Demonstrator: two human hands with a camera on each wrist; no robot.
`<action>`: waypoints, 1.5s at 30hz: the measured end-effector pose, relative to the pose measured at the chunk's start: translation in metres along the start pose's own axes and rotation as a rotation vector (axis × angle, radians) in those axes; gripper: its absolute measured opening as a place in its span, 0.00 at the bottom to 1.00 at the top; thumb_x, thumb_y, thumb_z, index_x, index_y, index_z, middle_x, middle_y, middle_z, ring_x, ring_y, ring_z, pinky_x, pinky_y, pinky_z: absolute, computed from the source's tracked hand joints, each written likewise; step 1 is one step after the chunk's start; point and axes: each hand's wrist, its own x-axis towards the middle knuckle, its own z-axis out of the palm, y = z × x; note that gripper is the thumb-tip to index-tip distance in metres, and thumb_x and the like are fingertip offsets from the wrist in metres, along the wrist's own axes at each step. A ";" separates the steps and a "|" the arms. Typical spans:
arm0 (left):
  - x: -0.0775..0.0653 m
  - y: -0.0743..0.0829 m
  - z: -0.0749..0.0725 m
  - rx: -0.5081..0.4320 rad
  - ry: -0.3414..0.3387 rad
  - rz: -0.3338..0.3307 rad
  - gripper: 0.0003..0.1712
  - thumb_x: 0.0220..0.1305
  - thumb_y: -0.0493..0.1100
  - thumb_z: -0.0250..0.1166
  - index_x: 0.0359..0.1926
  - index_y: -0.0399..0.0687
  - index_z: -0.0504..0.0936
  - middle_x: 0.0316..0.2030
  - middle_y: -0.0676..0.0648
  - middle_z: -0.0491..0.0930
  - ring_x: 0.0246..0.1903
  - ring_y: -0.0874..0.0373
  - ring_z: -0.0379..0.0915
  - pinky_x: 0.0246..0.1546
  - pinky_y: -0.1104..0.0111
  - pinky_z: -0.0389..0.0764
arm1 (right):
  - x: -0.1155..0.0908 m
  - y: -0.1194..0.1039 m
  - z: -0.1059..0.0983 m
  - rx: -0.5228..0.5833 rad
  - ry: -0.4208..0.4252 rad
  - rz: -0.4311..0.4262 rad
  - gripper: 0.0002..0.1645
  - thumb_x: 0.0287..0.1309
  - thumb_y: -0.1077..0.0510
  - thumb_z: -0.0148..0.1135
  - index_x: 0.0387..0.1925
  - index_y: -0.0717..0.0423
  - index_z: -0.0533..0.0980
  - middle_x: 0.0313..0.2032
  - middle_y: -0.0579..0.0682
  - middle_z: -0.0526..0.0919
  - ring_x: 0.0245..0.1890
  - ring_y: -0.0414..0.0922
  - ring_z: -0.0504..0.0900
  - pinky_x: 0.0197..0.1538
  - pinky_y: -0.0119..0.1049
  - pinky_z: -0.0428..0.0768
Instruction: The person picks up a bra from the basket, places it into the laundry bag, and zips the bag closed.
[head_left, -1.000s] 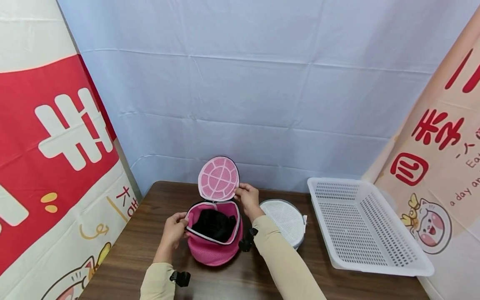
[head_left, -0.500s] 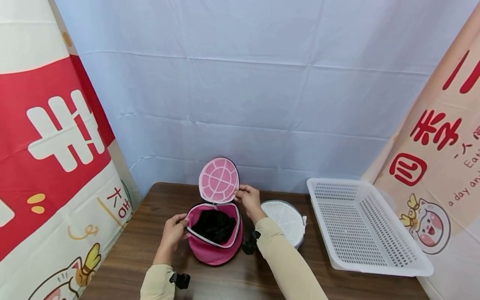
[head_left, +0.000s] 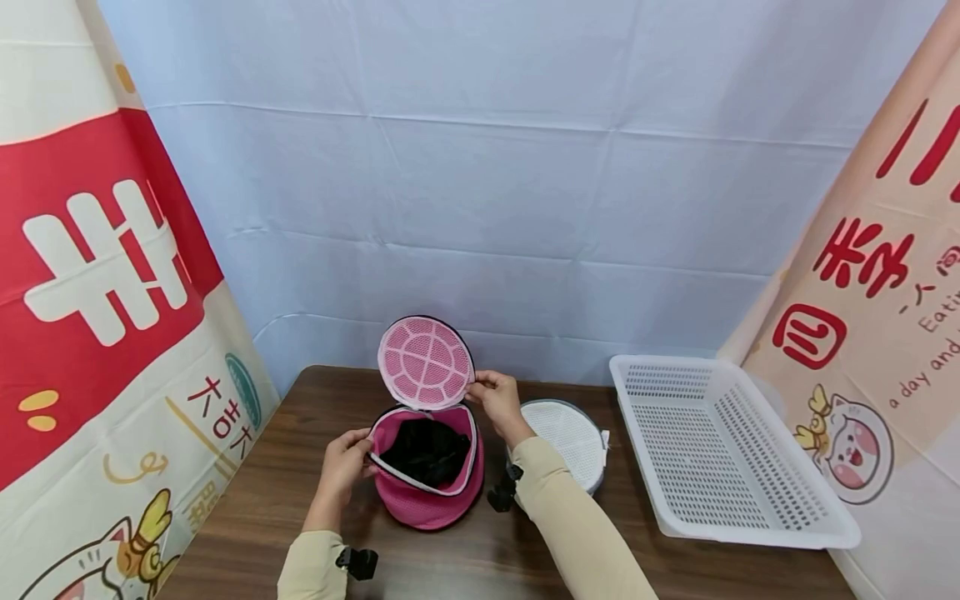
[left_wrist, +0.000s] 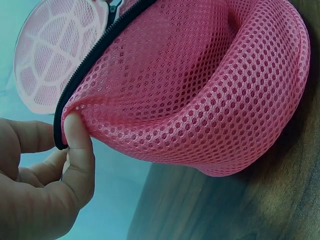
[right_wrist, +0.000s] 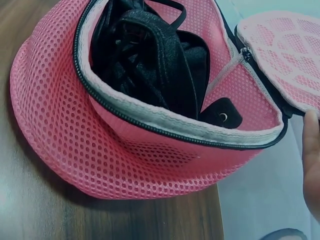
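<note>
A pink mesh laundry bag [head_left: 427, 508] stands unzipped on the table, its round lid [head_left: 425, 364] raised at the back. Inside lies a black bundle with straps [right_wrist: 165, 65]; the right wrist view shows a tab with a metal ring on it. My left hand [head_left: 346, 464] pinches the zippered rim on the left side, thumb outside, as the left wrist view shows. With my right hand [head_left: 498, 406] I hold the lid's right edge between thumb and fingers; in the right wrist view only part of that hand [right_wrist: 312, 160] appears.
A round white mesh bag with grey edging [head_left: 558, 429] sits right of the pink bag, partly behind my right forearm. Farther right is a white perforated plastic basket [head_left: 652, 467]. A pale cloth backdrop [head_left: 480, 192] hangs behind the wooden table [head_left: 255, 517].
The lid has spread wider and rounder, its left edge shifting left. Both hands keep their hold on the bag. The head view has turned slightly.
</note>
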 end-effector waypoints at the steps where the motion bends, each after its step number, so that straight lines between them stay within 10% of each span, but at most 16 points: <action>1: 0.000 0.000 0.000 -0.005 0.000 -0.001 0.17 0.65 0.30 0.50 0.52 0.23 0.70 0.27 0.41 0.73 0.19 0.61 0.68 0.18 0.72 0.76 | -0.001 -0.002 0.000 -0.004 -0.007 -0.006 0.11 0.50 0.79 0.55 0.38 0.84 0.72 0.27 0.59 0.80 0.25 0.41 0.80 0.33 0.31 0.80; 29: -0.001 0.002 -0.003 -0.083 -0.046 -0.011 0.18 0.66 0.29 0.50 0.54 0.20 0.66 0.29 0.43 0.74 0.21 0.62 0.71 0.23 0.72 0.78 | -0.024 -0.028 0.004 -0.209 -0.098 -0.206 0.06 0.45 0.81 0.55 0.29 0.83 0.75 0.33 0.64 0.81 0.34 0.39 0.78 0.36 0.28 0.77; 39: 0.000 0.002 -0.002 -0.103 -0.057 -0.014 0.19 0.67 0.32 0.53 0.54 0.22 0.67 0.28 0.46 0.73 0.22 0.62 0.71 0.24 0.73 0.77 | -0.027 -0.031 -0.002 -0.252 -0.132 -0.140 0.10 0.50 0.78 0.56 0.36 0.81 0.76 0.35 0.65 0.80 0.27 0.37 0.79 0.40 0.55 0.76; 45: -0.001 0.003 -0.002 -0.113 -0.056 -0.026 0.19 0.67 0.32 0.52 0.55 0.22 0.66 0.27 0.47 0.73 0.20 0.63 0.71 0.23 0.73 0.77 | -0.019 -0.021 -0.016 -0.440 -0.220 -0.167 0.12 0.45 0.79 0.59 0.36 0.74 0.78 0.33 0.60 0.81 0.31 0.44 0.79 0.34 0.38 0.79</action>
